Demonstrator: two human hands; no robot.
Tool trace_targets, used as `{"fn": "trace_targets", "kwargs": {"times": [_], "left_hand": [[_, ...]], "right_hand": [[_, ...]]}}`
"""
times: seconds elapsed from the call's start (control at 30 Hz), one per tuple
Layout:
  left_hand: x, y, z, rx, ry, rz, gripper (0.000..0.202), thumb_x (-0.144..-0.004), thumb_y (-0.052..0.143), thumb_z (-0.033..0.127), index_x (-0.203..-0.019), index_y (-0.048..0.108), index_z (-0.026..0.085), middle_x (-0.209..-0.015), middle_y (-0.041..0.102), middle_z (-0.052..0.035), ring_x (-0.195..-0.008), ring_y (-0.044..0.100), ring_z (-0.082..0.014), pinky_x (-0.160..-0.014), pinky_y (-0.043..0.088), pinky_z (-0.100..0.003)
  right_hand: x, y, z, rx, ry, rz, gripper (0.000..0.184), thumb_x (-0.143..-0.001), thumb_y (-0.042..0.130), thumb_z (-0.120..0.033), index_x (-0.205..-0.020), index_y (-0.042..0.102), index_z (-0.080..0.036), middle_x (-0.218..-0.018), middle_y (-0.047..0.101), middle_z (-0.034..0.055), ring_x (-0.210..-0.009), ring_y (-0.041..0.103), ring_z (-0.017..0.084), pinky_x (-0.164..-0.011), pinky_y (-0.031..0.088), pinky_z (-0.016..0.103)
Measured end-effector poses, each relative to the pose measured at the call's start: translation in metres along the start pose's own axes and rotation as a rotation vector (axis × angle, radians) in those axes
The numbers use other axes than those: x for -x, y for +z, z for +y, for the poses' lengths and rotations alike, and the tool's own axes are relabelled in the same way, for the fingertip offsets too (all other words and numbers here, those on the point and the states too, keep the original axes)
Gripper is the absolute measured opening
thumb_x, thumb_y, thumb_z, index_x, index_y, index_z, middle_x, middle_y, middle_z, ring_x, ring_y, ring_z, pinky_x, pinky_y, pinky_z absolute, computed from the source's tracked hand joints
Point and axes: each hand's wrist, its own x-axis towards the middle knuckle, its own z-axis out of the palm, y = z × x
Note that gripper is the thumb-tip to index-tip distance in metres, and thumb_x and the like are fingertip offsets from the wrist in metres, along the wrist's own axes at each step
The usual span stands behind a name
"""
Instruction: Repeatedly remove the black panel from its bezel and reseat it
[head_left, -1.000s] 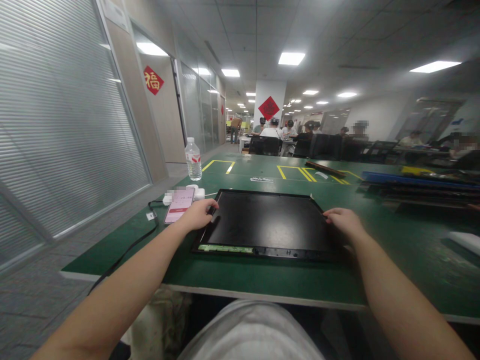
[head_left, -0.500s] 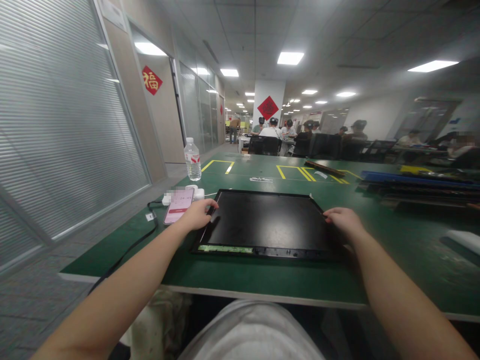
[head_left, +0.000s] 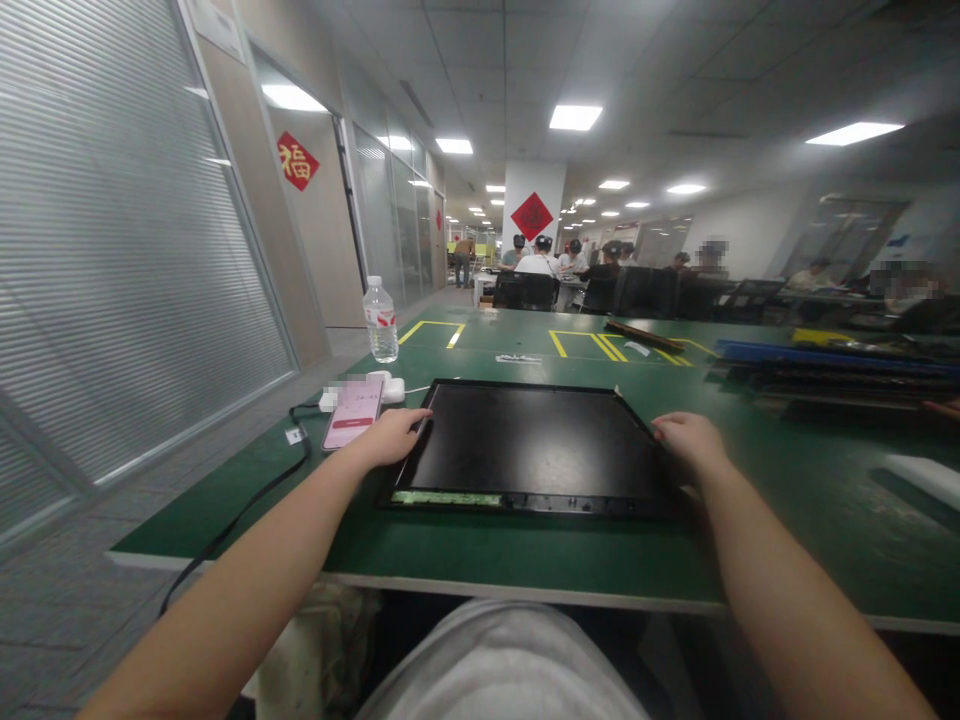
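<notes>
A flat black display panel (head_left: pixel 536 440) in a thin black frame lies face up on the green table. Along its near edge runs a strip with a green circuit board (head_left: pixel 448 498) on the left and bare black frame on the right. My left hand (head_left: pixel 391 436) grips the panel's left edge, its fingertips just over the rim. At the right edge is my right hand (head_left: pixel 691 440), fingers curled and pinched at the frame; the underside of its grip is hidden. Just left of my left hand lies a phone (head_left: pixel 355 412) with a lit pink screen.
A water bottle (head_left: pixel 382 322) stands at the table's left edge, near a white charger (head_left: pixel 391 388) and a black cable (head_left: pixel 259 490). Yellow tape marks and a dark strip (head_left: pixel 646 336) lie beyond the panel. Stacked long parts (head_left: pixel 825 365) and a white block (head_left: pixel 926 480) sit right. Several people sit behind.
My left hand's fingers have drawn closer together at the panel's edge. The right hand has shifted slightly outward along its side. The panel stays in place; the view has turned slightly right.
</notes>
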Motion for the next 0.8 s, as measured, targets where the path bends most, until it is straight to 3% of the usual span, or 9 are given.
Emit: {"fn": "trace_targets", "kwargs": {"times": [0.17, 0.3, 0.43, 0.57, 0.67, 0.8], "left_hand": [[0.001, 0.0, -0.001, 0.069, -0.016, -0.007, 0.059, -0.08, 0.046, 0.009, -0.137, 0.06, 0.018, -0.141, 0.06, -0.0092, -0.128, 0.057, -0.025, -0.109, 0.041, -0.033], [0.002, 0.0, -0.003, 0.221, -0.071, 0.019, 0.056, -0.075, 0.052, 0.006, -0.125, 0.069, 0.021, -0.129, 0.069, -0.008, -0.117, 0.065, -0.0268, -0.1, 0.05, -0.034], [0.002, -0.001, 0.001, 0.554, -0.137, 0.056, 0.058, -0.066, 0.057, 0.004, -0.121, 0.07, 0.019, -0.123, 0.072, -0.0089, -0.114, 0.067, -0.0276, -0.091, 0.056, -0.035], [0.004, -0.007, 0.012, 0.979, -0.214, 0.096, 0.062, -0.062, 0.059, 0.0, -0.12, 0.069, 0.018, -0.129, 0.069, -0.0094, -0.118, 0.065, -0.026, -0.088, 0.058, -0.031], [0.006, -0.011, 0.022, 1.203, -0.33, 0.1, 0.064, -0.062, 0.06, -0.002, -0.122, 0.067, 0.018, -0.132, 0.067, -0.0098, -0.106, 0.071, -0.0251, -0.075, 0.061, -0.029], [0.007, -0.013, 0.027, 1.334, -0.405, 0.133, 0.06, -0.06, 0.06, -0.007, -0.113, 0.07, 0.019, -0.13, 0.068, -0.0084, -0.084, 0.075, -0.0209, -0.059, 0.061, -0.025]], "right_hand": [[0.005, -0.001, -0.005, 0.124, -0.011, -0.136, 0.017, -0.067, 0.061, -0.026, -0.074, 0.076, -0.021, -0.071, 0.072, 0.0086, -0.064, 0.066, 0.022, -0.057, 0.045, 0.029], [0.01, 0.002, -0.011, 0.196, -0.049, -0.161, 0.02, -0.069, 0.06, -0.025, -0.079, 0.076, -0.02, -0.075, 0.073, 0.009, -0.069, 0.067, 0.023, -0.061, 0.047, 0.029], [0.012, 0.004, -0.014, 0.266, -0.09, -0.127, 0.021, -0.072, 0.06, -0.025, -0.084, 0.076, -0.019, -0.086, 0.074, 0.0105, -0.081, 0.068, 0.025, -0.065, 0.047, 0.029], [0.011, 0.005, -0.013, 0.325, -0.069, -0.14, 0.028, -0.077, 0.058, -0.026, -0.096, 0.076, -0.017, -0.096, 0.074, 0.0113, -0.089, 0.069, 0.026, -0.069, 0.049, 0.03], [0.011, 0.004, -0.013, 0.35, -0.07, -0.136, 0.031, -0.079, 0.056, -0.026, -0.102, 0.075, -0.017, -0.105, 0.073, 0.0119, -0.098, 0.067, 0.028, -0.074, 0.049, 0.031], [0.012, 0.002, -0.015, 0.352, -0.059, -0.145, 0.033, -0.081, 0.055, -0.027, -0.107, 0.074, -0.017, -0.11, 0.072, 0.0119, -0.102, 0.067, 0.029, -0.078, 0.049, 0.032]]}}
